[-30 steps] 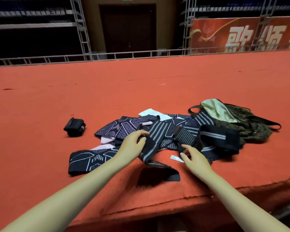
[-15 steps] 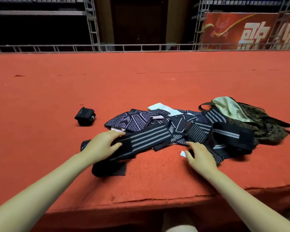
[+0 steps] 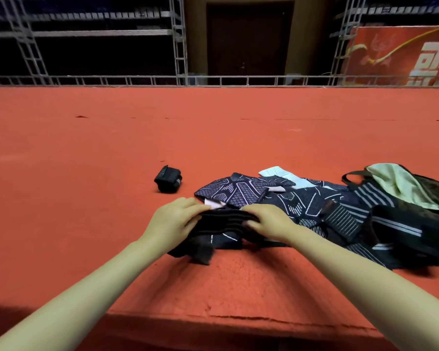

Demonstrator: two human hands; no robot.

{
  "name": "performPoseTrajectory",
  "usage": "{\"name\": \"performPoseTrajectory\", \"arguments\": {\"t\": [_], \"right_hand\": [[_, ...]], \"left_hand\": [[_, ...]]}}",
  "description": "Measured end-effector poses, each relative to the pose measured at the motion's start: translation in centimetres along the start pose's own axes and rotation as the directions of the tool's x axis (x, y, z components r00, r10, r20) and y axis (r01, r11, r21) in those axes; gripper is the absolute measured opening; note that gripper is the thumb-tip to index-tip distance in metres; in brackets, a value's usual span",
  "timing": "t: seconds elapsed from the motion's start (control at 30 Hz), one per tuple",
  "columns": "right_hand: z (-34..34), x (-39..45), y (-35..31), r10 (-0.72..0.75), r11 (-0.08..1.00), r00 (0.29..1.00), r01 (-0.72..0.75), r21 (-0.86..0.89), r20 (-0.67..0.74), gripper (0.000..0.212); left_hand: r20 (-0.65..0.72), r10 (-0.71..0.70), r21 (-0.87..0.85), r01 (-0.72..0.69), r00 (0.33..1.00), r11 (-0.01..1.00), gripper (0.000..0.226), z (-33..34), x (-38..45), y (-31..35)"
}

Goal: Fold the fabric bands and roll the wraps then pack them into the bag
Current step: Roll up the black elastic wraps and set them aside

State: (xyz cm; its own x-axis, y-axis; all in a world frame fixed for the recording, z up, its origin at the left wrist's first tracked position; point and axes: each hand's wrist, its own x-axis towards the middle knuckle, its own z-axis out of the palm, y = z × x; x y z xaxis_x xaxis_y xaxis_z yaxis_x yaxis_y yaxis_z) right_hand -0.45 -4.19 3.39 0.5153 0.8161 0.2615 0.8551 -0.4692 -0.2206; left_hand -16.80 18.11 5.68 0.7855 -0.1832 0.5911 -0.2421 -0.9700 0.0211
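Hands meet over a dark striped wrap (image 3: 223,220) near the red platform (image 3: 86,186) edge: left hand (image 3: 174,221) grips its left end, right hand (image 3: 270,222) pinches the right end, forearms converging; the bag (image 3: 401,184) lies at 2 o'clock, a rolled wrap (image 3: 168,179) at 11

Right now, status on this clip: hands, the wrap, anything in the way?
Left hand and right hand both grip the striped black wrap. One rolled wrap done, set apart. Loose pile crowds the right side; bag open, beyond it.
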Motion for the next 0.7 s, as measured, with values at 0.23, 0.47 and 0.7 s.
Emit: {"name": "performPoseTrajectory", "arguments": {"t": [0.23, 0.47, 0.7], "right_hand": [[-2.1, -2.5, 0.5, -0.201, 0.974, 0.868, 0.126, -0.189, -0.455, 0.03], [3.0, -11.3, 1.8, -0.243, 0.966, 0.97, 0.239, -0.102, -0.027, 0.035], [4.3, -13.5, 0.9, -0.042, 0.994, 0.999, 0.041, 0.099, 0.007, 0.054]], "left_hand": [[-0.068, -0.142, -0.093, 0.135, 0.988, 0.986, 0.029, 0.9, -1.1, 1.4], [0.22, -0.004, 0.028, -0.002, 0.975, 1.0, 0.036, 4.2, -6.9, 4.7], [0.374, -0.224, 0.031, 0.23, 0.9, 0.973, 0.054, 3.9, -9.2, 5.5]]}}
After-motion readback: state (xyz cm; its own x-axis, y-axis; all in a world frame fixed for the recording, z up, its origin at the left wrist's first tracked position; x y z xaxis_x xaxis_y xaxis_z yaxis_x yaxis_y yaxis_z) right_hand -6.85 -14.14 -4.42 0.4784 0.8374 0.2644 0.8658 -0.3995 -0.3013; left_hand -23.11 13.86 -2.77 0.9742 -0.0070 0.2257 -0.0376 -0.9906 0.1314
